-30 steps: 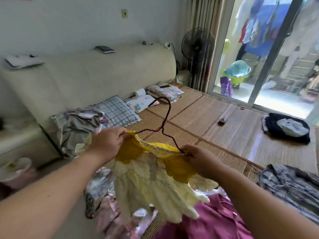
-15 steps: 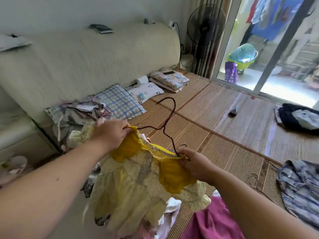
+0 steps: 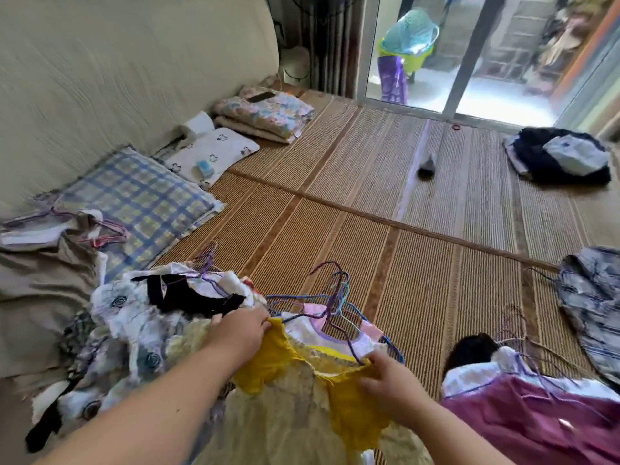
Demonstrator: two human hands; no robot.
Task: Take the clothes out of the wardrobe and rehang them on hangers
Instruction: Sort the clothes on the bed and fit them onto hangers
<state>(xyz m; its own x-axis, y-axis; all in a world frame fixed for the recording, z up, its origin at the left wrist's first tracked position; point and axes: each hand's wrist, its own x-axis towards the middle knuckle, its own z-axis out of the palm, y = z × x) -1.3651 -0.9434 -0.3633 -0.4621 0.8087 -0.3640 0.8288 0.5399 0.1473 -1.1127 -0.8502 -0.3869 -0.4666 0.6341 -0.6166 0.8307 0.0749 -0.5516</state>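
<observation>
At 6 o'clock my left hand [image 3: 240,330] is clenched on one shoulder of the yellow dress [image 3: 295,397] and my right hand [image 3: 391,374] pinches the other, holding the dress low over a pink-and-white garment [image 3: 302,325] on the woven mat [image 3: 369,182]. A dark wire hanger [image 3: 350,349] runs down to the neckline by my right fingers. At 1 o'clock, beyond the glass door, a lime basin [image 3: 414,60] carries a teal mesh basket [image 3: 411,33]; I cannot tell what is inside either.
</observation>
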